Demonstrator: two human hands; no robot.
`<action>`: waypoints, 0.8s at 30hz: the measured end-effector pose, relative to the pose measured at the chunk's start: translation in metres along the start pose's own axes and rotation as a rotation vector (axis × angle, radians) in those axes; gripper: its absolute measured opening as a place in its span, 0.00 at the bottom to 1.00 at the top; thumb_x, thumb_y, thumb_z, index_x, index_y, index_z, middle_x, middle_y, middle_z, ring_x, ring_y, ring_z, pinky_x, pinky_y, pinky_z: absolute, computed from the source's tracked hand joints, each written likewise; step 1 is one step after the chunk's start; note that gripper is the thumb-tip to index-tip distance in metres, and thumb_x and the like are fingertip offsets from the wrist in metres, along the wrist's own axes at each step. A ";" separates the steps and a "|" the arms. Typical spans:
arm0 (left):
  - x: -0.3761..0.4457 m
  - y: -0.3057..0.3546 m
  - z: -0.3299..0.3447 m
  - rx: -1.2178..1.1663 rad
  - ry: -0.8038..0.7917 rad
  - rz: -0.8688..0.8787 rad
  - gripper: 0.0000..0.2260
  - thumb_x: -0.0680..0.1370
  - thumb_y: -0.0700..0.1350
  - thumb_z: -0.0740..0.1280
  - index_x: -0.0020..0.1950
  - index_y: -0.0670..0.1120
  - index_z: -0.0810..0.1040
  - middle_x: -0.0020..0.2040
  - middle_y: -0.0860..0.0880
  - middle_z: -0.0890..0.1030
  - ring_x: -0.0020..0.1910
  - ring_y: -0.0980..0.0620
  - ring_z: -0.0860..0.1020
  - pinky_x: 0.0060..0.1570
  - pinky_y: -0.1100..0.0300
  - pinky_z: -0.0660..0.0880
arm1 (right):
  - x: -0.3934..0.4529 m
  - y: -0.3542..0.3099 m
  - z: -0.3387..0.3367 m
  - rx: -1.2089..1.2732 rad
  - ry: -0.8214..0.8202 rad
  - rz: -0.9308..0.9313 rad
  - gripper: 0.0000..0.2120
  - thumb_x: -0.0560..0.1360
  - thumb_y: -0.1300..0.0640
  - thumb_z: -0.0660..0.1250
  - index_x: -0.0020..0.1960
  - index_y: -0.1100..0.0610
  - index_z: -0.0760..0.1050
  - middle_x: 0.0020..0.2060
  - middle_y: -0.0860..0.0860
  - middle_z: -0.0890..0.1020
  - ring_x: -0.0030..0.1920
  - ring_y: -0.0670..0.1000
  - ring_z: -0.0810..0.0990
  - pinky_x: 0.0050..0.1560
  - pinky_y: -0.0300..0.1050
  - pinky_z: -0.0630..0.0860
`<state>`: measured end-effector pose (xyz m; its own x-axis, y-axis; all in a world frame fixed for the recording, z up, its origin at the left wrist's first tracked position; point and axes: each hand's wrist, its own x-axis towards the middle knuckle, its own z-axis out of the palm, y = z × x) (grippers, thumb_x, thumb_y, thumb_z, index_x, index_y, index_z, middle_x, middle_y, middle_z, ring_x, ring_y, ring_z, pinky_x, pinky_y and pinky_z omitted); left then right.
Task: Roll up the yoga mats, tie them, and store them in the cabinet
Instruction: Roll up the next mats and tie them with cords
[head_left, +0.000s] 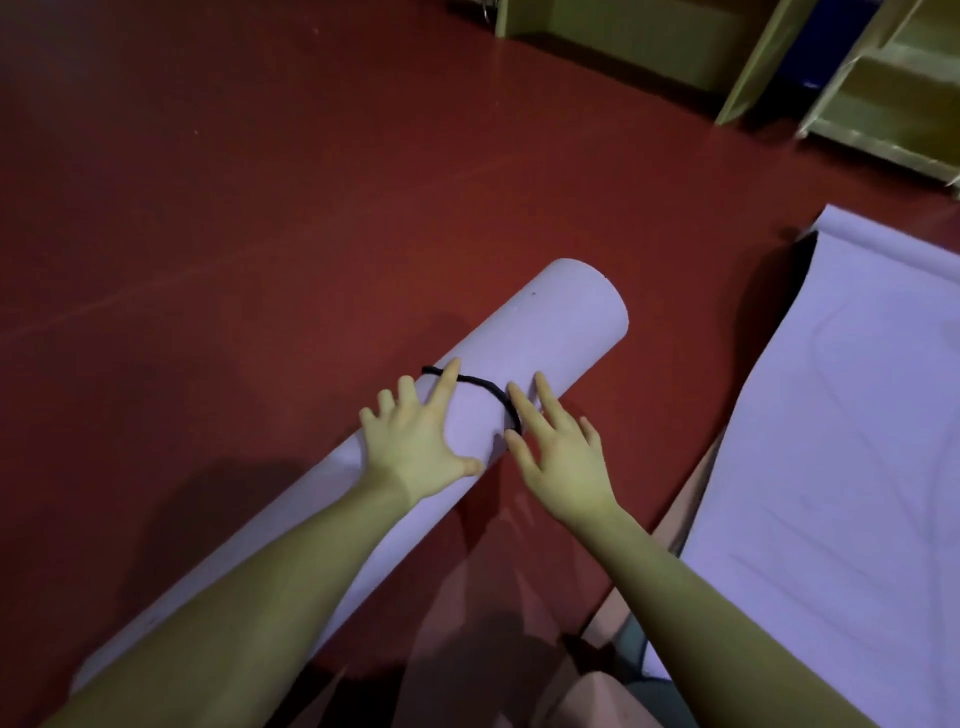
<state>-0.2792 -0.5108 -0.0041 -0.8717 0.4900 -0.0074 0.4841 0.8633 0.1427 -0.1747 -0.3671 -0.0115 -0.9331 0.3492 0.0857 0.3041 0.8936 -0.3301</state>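
Both hands, left (415, 441) and right (561, 457), press flat, fingers spread, gripping nothing, steadying the rolled mat (545, 332) on the floor (260, 208), probably while seating the band (483, 387).

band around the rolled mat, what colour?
Black band, clearest in the head view.

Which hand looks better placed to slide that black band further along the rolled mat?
Probably the right hand: its fingertips sit at the black band, while the left hand lies flat, steadying the rolled mat.
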 end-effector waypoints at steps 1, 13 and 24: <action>0.006 0.001 0.012 0.014 -0.034 -0.007 0.53 0.61 0.72 0.68 0.76 0.60 0.41 0.60 0.45 0.67 0.56 0.43 0.70 0.53 0.50 0.67 | 0.004 0.006 0.009 0.010 -0.076 0.024 0.25 0.82 0.44 0.51 0.77 0.41 0.51 0.78 0.46 0.51 0.74 0.49 0.60 0.71 0.61 0.53; 0.010 -0.020 0.057 0.044 -0.135 0.039 0.44 0.72 0.68 0.61 0.78 0.53 0.40 0.74 0.42 0.57 0.70 0.41 0.61 0.66 0.49 0.61 | 0.019 0.009 0.044 -0.034 -0.342 0.015 0.23 0.83 0.45 0.47 0.77 0.42 0.49 0.77 0.43 0.53 0.75 0.47 0.56 0.73 0.57 0.46; -0.036 0.031 -0.032 -0.167 0.144 0.308 0.27 0.75 0.55 0.57 0.67 0.39 0.73 0.58 0.36 0.78 0.56 0.33 0.76 0.57 0.40 0.71 | -0.044 0.027 -0.095 -0.199 -0.026 0.007 0.20 0.81 0.47 0.56 0.73 0.47 0.65 0.66 0.48 0.73 0.62 0.55 0.74 0.59 0.48 0.66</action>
<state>-0.2354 -0.5057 0.0323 -0.6947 0.6914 0.1984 0.7165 0.6408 0.2756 -0.1068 -0.3311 0.0652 -0.9345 0.3509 0.0593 0.3404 0.9300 -0.1382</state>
